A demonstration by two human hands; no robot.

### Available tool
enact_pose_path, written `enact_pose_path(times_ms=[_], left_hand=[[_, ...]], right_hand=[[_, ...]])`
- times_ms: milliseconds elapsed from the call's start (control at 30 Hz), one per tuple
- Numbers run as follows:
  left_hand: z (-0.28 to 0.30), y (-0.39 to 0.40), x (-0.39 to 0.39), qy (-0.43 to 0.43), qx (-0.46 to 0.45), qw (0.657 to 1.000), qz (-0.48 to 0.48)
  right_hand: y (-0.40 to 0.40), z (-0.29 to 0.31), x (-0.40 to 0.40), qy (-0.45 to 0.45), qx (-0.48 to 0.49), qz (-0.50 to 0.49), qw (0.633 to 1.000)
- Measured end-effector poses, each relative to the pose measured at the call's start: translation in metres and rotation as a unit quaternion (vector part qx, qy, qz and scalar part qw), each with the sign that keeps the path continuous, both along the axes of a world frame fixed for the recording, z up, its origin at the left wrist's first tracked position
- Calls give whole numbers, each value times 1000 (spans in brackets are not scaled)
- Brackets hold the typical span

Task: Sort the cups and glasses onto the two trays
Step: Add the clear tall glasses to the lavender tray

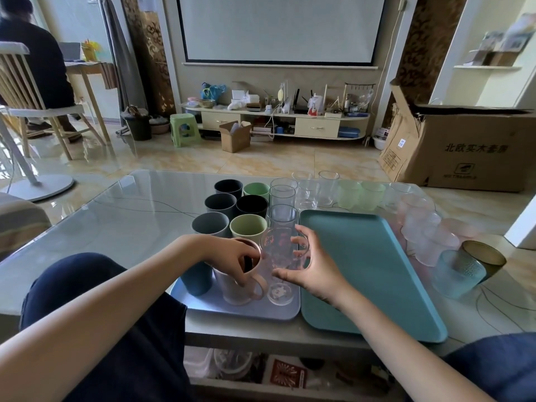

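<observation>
The left hand (232, 261) is gripping the pink mug's (240, 281) rim and the right hand (311, 268) is grasping the printed clear mug (280, 268), both on the grey-blue tray's (232, 310) near right corner.

The left hand (236, 258) covers the near rim of the pink mug (240, 281); its fingertips dip inside, out of sight. Behind the right hand's (314, 266) fingers, the clear mug's (280, 256) handle is hard to make out. Both forearms run off the bottom edge. The pink glasses (426, 227) beyond the right fingers blur together, uncountable
</observation>
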State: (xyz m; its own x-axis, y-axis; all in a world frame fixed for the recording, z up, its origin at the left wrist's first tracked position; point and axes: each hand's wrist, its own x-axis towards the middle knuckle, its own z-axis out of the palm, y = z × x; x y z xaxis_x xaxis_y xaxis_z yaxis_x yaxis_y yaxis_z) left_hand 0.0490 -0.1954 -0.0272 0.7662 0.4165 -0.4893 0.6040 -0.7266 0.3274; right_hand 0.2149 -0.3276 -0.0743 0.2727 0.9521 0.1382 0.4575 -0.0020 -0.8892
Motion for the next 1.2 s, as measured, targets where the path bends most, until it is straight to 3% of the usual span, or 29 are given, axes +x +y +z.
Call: enact_pose_path(times_ms=[833, 1000, 1133, 1200], left_hand=[[4, 1, 0, 3, -24, 1000, -6], [28, 19, -16, -96, -124, 979, 128], [31, 43, -41, -198, 9, 951, 235], [24, 50, -56, -165, 102, 951, 241]], right_hand=[[-3, -4, -7, 44, 25, -7, 999], [-7, -4, -2, 87, 3, 20, 996], [-8, -6, 3, 101, -13, 35, 994], [-6, -8, 6, 91, -22, 38, 995]])
